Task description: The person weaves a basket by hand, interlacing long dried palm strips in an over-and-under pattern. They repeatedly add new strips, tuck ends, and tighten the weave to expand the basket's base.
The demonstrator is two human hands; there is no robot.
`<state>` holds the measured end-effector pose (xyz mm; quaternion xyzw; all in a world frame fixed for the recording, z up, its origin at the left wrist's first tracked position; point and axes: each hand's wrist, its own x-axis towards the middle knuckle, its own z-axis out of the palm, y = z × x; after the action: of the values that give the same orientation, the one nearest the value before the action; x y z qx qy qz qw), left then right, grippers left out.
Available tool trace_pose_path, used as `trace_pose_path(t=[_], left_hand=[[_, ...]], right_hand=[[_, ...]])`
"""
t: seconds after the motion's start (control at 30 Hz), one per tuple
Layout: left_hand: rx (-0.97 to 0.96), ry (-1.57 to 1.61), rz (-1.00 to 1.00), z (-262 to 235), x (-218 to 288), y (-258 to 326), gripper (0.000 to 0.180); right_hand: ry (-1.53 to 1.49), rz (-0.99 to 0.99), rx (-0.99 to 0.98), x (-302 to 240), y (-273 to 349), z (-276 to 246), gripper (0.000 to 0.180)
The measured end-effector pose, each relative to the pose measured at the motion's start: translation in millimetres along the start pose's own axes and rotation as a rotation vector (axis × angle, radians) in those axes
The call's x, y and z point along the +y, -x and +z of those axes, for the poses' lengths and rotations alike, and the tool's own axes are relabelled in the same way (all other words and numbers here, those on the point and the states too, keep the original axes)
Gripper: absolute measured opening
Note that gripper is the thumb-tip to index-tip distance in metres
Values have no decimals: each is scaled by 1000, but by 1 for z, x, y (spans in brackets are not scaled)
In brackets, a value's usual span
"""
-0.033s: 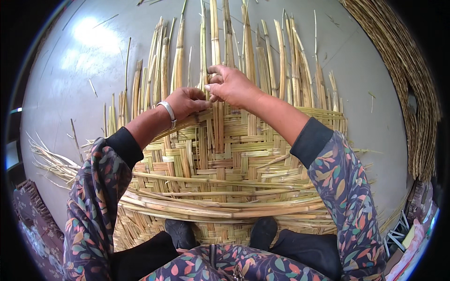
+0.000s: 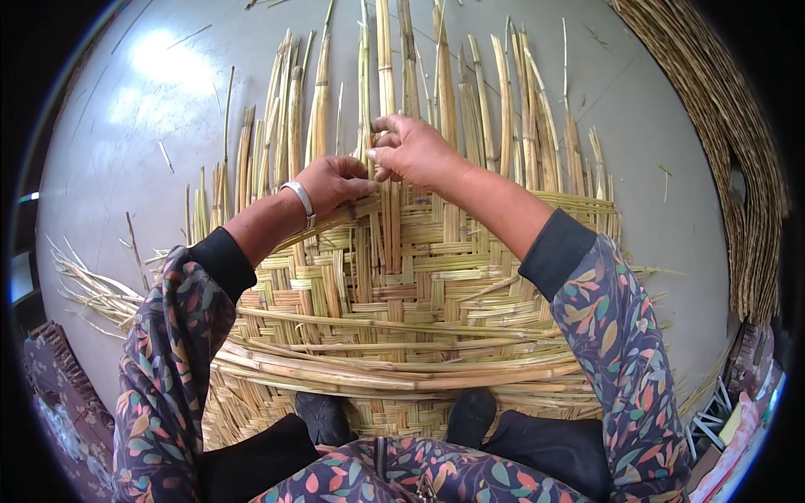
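Largest of all we see the woven mat, spread on the grey floor in front of our feet, its near part running under our shoes. We judge it light for its spread and springy as a whole; lifted by one edge it would probably sag, so the dense weave seems the safer place to take hold.

From its far side the bare upright strips fan out over the floor. They look dry, flat and stiff, so we expect them to split along the grain if bent sharply; low down, next to the weave, seems the best grip. Their smooth skin may slip a little.

Across the near part lie the long loose strips, slightly bowed, likely flexible along their length but sharp at the edges.

Our hands meet at the weave's far edge, near the middle. The right hand is curled, thumb and fingers narrowly apart beside a slim greenish strip; we cannot tell whether it grips. The left hand is drawn narrow, thumb close to the fingers, just above some thin crosswise strips; whether it pinches one is hidden.
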<state>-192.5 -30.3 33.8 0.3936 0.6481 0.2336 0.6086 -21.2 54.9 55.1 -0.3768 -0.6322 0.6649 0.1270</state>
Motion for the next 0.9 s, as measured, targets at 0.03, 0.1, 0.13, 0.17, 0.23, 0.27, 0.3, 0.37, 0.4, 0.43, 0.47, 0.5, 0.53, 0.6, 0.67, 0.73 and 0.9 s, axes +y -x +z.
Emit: trace_pose_path(t=[0.03,0.1,0.13,0.17,0.23,0.27,0.3,0.37,0.4,0.43,0.47,0.5,0.53,0.6,0.67,0.73,0.9], left_hand=[[-2,-18,3,0,-1,-1,32],[-3,-8,13,-1,-3,-1,31],[-1,-6,17,-1,-3,-1,31],[4,-8,27,0,-3,-2,30],[16,-24,36,1,-4,-2,28],[11,-9,29,1,-4,-2,27],[4,-2,15,0,-4,-2,26],[-14,34,17,0,-4,-2,25],[-26,67,37,0,-5,-2,25],[-33,86,45,0,-5,-1,25],[-24,80,60,0,-5,-1,25],[-10,60,62,0,-5,0,25],[9,34,67,0,-5,0,26],[29,18,76,2,-4,2,25],[22,61,67,2,-2,3,24],[-22,162,42,1,-1,4,23],[-122,60,-10,-8,6,2,23]], right_hand=[[-9,6,-2,2,-3,0,43],[-53,66,9,2,-7,0,40],[-30,42,-5,2,-6,-1,39],[-13,50,-4,2,-6,-2,37],[15,71,-2,2,-5,-3,34],[27,84,1,3,-5,-3,33],[43,99,7,2,-5,-3,31],[58,64,29,4,-6,-1,30],[58,74,46,4,-7,0,30],[117,66,61,4,-8,1,29],[169,87,82,4,-10,2,28],[222,126,108,3,-11,2,27],[177,111,95,3,-11,3,26],[79,132,77,1,-11,2,26],[104,112,55,0,-10,0,22],[86,86,12,-1,-9,-2,19],[130,-97,-123,1,-10,-8,16]])
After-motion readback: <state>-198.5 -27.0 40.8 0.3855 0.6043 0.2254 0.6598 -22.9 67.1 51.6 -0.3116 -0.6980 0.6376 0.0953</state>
